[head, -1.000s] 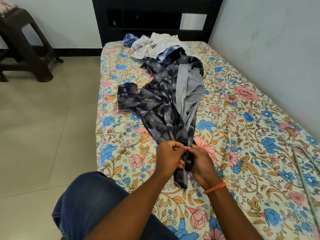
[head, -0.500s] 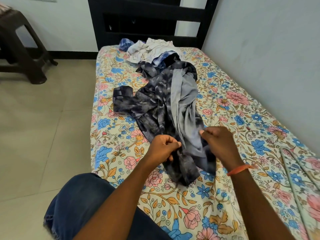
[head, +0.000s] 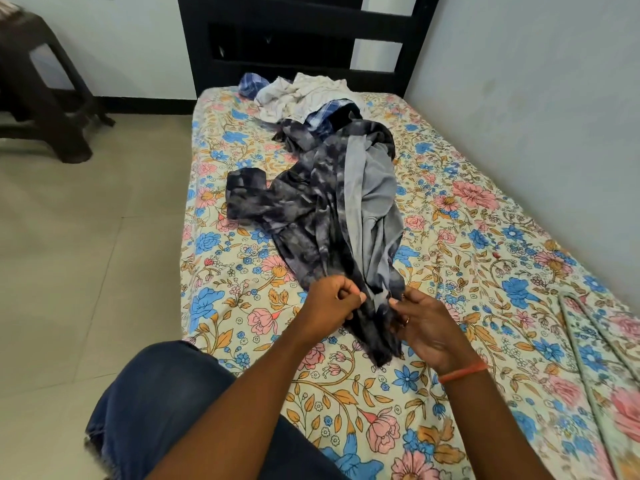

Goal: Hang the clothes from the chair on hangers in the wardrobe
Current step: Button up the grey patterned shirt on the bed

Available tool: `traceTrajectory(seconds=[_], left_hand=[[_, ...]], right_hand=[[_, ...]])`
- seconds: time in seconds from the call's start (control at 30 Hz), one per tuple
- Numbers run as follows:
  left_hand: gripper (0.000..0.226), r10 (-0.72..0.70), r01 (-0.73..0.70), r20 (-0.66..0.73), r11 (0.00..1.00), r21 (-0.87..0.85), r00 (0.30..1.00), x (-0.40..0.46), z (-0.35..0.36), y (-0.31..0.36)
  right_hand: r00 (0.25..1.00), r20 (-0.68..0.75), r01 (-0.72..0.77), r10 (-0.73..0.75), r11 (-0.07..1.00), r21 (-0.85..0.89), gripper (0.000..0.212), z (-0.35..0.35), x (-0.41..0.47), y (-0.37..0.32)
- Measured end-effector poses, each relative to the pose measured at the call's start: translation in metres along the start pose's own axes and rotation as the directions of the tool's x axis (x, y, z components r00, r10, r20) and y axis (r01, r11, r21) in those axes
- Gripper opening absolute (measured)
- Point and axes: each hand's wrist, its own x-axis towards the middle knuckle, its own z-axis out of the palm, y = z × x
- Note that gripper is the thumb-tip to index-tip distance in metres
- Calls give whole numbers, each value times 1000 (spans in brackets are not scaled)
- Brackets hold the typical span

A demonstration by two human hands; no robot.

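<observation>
Left hand (head: 332, 304): fist closed, knuckles up, thumb pressed against the curled fingers, pinching dark fabric (head: 374, 317) at its near end. Forearm bare, reaching forward from lower centre.

Right hand (head: 427, 327): palm turned partly inward, fingers loosely bent, fingertips nipping the same fabric edge just beside the left hand. Ring on one finger. Orange band (head: 462, 372) around the wrist. Forearm bare, entering from lower right.

Left knee bent, in blue denim, below the arms.

Floral bed (head: 242, 306), tiled floor (head: 69, 271), pale walls (head: 519, 81)
</observation>
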Motion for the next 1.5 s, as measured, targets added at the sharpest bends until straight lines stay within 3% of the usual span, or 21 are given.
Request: traceTrajectory(seconds=[0.17,0.3,0.4,0.5,0.6,0.7,0.8,0.9,0.97,1.03,1.1,1.23,1.4,1.5], left_hand=[[14,3,-3,-10,999,-49,1000,1,0,7],[14,7,-8,-24,999,-36,1000,-1,0,8],[16,18,-19,-24,999,-29,1000,-4,0,11],[16,29,-31,-37,998,-56,999,-7,-4,19],[13,66,-74,-79,992,-104,995,-10,-9,30],[12,106,-113,-54,983,-143,993,-13,-15,39],[11,102,-99,34,991,-91,994,-14,-18,39],[12,42,-46,126,999,26,991,-14,-18,27],[12,3,-22,155,993,119,988,-12,-15,17],[13,-34,8,159,987,162,987,-11,-12,14],[16,-54,26,164,985,170,985,-11,-11,15],[13,-64,37,170,986,161,983,-11,-10,15],[10,-47,24,178,991,128,983,-12,-9,15],[9,-41,23,173,994,109,984,-12,-9,16]], right_hand=[[986,-61,-141,158,966,216,22,5,-3,-3],[977,-95,-143,192,914,379,20,12,-2,2],[986,-103,-109,134,970,217,30,18,-5,6],[990,-142,32,-26,999,37,32,23,-10,3],[961,-158,204,-228,967,-155,24,24,-16,-10],[931,-123,318,-345,927,-198,17,25,-19,-23],[869,-72,417,-490,802,-428,15,28,-14,-15],[830,-83,359,-551,643,-677,24,30,-8,16],[822,-124,329,-556,640,-694,32,25,-6,34],[848,-163,306,-504,717,-626,33,19,-3,45],[867,-181,300,-464,777,-554,34,15,-4,50],[850,-189,343,-492,788,-511,33,18,-5,50],[720,-250,364,-647,659,-658,30,26,-8,47],[552,-178,404,-814,449,-797,28,28,-10,38]])
